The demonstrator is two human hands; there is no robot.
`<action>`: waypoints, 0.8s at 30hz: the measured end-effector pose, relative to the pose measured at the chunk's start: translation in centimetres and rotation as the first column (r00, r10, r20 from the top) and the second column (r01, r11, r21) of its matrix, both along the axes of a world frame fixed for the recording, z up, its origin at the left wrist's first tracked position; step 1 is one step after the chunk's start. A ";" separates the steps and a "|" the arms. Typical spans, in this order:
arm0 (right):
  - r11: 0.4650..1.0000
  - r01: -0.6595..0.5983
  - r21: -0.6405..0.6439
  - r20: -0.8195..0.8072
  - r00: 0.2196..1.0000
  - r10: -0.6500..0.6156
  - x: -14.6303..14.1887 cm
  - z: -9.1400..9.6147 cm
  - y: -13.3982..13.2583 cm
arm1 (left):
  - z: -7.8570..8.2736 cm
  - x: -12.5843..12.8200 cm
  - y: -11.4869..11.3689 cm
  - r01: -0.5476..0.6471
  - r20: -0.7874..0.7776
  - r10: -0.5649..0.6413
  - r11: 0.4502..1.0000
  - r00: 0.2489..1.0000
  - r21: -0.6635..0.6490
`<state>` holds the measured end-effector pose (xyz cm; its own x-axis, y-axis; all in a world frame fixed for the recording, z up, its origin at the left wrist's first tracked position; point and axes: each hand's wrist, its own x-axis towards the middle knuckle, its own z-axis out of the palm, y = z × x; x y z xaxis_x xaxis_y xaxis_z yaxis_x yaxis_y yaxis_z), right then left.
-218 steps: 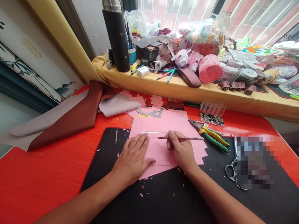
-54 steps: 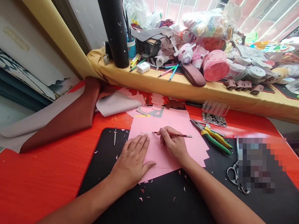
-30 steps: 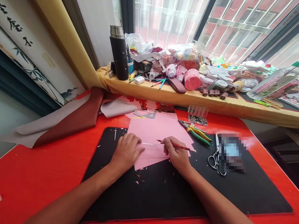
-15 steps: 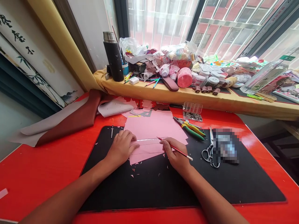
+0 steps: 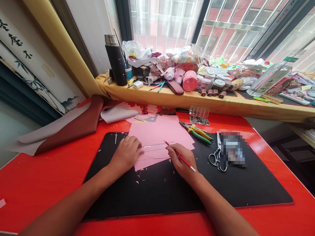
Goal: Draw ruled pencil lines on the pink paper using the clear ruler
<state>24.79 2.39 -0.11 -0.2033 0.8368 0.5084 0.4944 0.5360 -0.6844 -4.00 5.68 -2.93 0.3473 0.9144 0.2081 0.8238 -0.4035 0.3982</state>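
A pink sheet [image 5: 159, 129] lies on the black mat [image 5: 137, 203], with lines visible across its lower part. Over it rests a clear ruler [image 5: 155, 145]. My left hand [image 5: 126, 152] bears down on the ruler's left end, thumb and fingers curled at the sheet's left edge. In my right hand [image 5: 183, 160] is a red pencil [image 5: 181, 158], gripped in a writing hold. Its point is at the ruler's upper edge; whether it touches the sheet I cannot tell. The ruler's left end is hidden under my left hand.
Pliers [image 5: 198, 134] and scissors [image 5: 218, 155] lie to the right, beside a blurred object [image 5: 233, 150]. Behind are a box of small metal parts [image 5: 199, 119] and rolled brown material [image 5: 73, 131]. A cluttered sill [image 5: 152, 93] holds a black flask [image 5: 115, 62].
The whole view has shifted slightly. The pencil has tilted a little more steeply and its tip has moved slightly rightward along the ruler. My left hand stays on the ruler.
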 end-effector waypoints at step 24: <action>0.993 -0.114 -0.039 0.083 0.990 0.117 0.2 -0.3 -0.1 | 5.9 1.0 -1.6 0.086 0.340 -0.085 0.996 0.937 0.012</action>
<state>24.99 2.25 -0.43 -0.3406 0.8218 0.4568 0.4875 0.5698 -0.6616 -2.97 4.09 2.94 0.3333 0.8851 0.3248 0.6015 -0.4649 0.6497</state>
